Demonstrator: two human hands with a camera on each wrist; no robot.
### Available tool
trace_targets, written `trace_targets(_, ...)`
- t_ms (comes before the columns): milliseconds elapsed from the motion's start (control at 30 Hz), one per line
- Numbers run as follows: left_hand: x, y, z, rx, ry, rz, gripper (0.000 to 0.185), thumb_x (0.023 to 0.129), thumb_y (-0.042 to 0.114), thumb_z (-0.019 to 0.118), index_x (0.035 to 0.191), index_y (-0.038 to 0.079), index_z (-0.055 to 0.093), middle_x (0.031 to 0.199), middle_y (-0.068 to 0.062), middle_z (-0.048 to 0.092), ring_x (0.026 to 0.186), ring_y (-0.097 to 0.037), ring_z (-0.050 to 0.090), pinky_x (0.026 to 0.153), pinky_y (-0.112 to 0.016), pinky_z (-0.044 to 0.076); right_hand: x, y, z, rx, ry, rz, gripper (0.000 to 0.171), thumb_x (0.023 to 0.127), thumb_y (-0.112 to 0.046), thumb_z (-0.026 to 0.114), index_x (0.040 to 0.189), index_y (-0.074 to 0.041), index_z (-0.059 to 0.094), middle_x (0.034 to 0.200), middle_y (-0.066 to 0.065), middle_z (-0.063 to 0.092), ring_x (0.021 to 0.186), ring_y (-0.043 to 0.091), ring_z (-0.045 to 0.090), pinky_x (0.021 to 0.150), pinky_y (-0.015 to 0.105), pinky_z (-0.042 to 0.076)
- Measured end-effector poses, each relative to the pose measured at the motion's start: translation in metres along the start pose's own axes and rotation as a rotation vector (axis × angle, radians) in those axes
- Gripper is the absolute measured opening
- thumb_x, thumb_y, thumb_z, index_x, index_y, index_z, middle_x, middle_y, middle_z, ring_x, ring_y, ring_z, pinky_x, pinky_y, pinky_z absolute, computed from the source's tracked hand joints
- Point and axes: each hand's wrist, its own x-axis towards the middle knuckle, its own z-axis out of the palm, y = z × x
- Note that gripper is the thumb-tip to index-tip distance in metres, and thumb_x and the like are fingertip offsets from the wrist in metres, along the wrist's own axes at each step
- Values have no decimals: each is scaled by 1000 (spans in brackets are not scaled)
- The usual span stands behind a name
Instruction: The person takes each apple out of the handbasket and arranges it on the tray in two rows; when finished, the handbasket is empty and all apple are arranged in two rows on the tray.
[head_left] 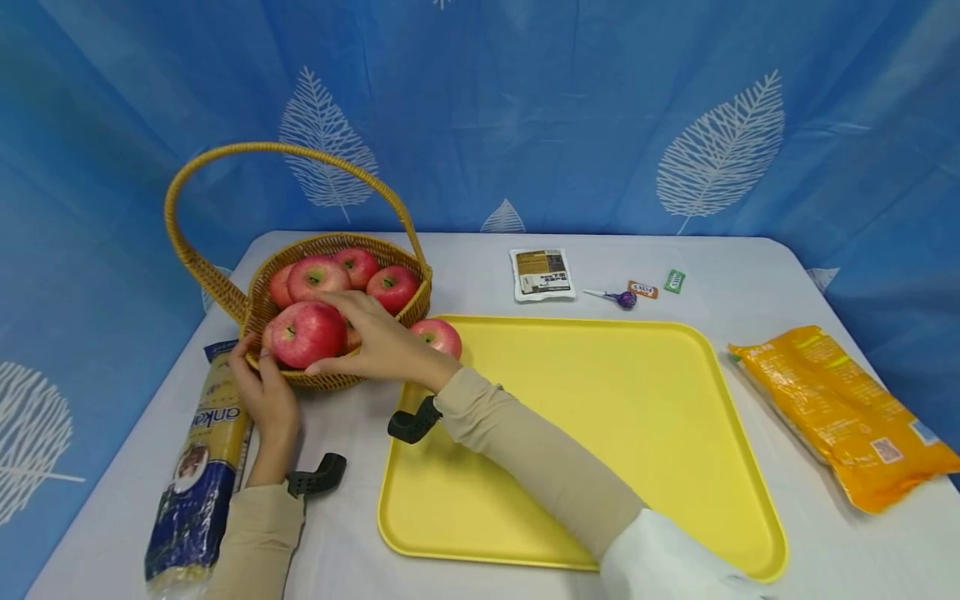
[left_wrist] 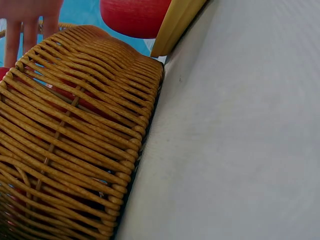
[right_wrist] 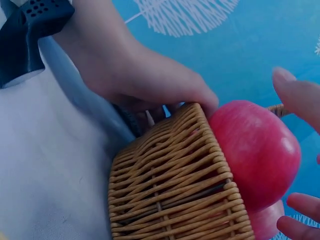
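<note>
One apple lies on the tray; several remain in the basket. Right hand cups the front apple at the rim, not yet lifted. Left hand grips the basket edge, steadying it.

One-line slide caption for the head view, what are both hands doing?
Right hand grips a red apple at the wicker basket rim while the left hand holds the basket beside a yellow tray.

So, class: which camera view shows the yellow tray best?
The head view: the whole yellow tray lies in sight on the table, one apple at its far-left corner. The left wrist view shows only an edge of it. The right wrist view shows none.
</note>
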Motion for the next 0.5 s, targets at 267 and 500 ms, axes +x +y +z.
trace_targets(267,0,-1,-1,6,2,5,37,93,20,35,128,7,42,133,-3,44,122,-9,38,104,-21,27,9,-2,8,-45,-83,100,102,68,-55,69,145,-31,8,148,-4,20,133,11,22,105,34,33)
trace_targets(500,-3,-2,-1,0,-6,-9,38,94,20,33,129,9,40,135,-3,41,122,-10,37,104,-22,27,13,-2,17,-78,-65,111,102,67,-57,68,145,-30,7,146,-1,21,131,10,27,105,35,33)
